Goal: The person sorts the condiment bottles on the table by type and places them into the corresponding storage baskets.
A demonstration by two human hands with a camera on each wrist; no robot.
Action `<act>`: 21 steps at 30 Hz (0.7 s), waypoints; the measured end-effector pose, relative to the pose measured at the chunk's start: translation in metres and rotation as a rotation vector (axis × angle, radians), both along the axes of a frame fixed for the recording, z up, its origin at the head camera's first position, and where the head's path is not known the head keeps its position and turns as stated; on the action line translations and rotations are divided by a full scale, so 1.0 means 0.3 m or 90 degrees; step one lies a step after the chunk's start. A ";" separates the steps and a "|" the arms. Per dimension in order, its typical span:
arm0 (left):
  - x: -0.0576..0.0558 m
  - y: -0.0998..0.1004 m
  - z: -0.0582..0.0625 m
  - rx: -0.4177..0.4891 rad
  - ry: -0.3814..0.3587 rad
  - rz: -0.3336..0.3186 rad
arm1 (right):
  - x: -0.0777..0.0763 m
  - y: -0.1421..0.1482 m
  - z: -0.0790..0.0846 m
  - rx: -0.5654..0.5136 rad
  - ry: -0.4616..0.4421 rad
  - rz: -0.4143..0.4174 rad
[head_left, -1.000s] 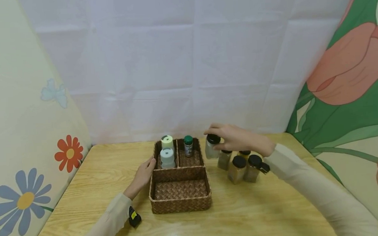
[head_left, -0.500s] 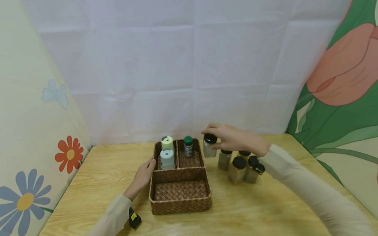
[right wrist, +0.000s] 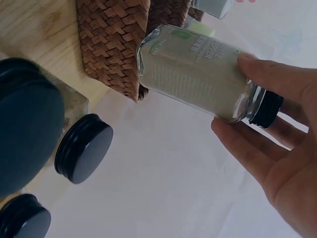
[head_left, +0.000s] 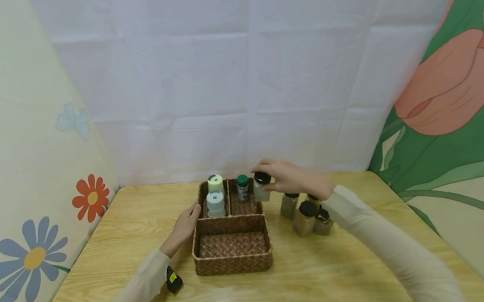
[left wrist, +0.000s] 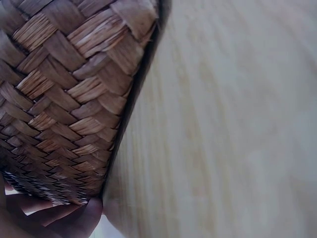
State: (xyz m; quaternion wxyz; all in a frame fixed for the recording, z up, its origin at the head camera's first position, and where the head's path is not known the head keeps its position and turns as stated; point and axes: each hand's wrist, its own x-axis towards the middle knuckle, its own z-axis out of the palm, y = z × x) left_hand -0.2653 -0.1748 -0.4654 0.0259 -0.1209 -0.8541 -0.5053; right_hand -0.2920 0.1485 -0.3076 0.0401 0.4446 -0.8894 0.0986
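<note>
My right hand (head_left: 282, 175) holds a clear glass spice jar (head_left: 262, 192) near its black lid, thumb on one side and fingers on the other. Pale powder fills this spice jar (right wrist: 190, 74), whose label carries green and white print. It overlaps the right rim of the woven basket's back right compartment in the head view. My left hand (head_left: 187, 222) holds the left wall of the brown woven basket (head_left: 233, 264). In the left wrist view, its fingers (left wrist: 74, 220) lie against the weave near the table. A green-capped bottle (head_left: 242, 188) stands in the back right compartment.
In the back left compartment stand a yellow-topped container (head_left: 216, 183) and a white-capped container (head_left: 215, 201). Right of the basket, several black-lidded jars (head_left: 305, 218) stand grouped on the wooden table (head_left: 334, 274). A white cloth (head_left: 206, 89) hangs behind.
My right hand has carried the spice jar leftward, from beside the basket to its back right rim. The left hand keeps its place on the basket.
</note>
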 end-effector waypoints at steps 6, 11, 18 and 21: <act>-0.001 -0.003 -0.002 -0.006 0.007 0.002 | -0.024 -0.020 -0.023 -0.012 -0.006 0.006; 0.003 -0.004 0.007 -0.003 0.008 -0.002 | -0.034 -0.043 -0.034 -0.014 -0.005 -0.012; 0.003 -0.002 0.002 -0.007 0.014 0.003 | -0.035 -0.073 -0.041 -0.017 0.009 0.003; 0.002 -0.001 0.000 -0.009 0.011 0.005 | -0.036 -0.084 -0.046 -0.018 0.005 0.012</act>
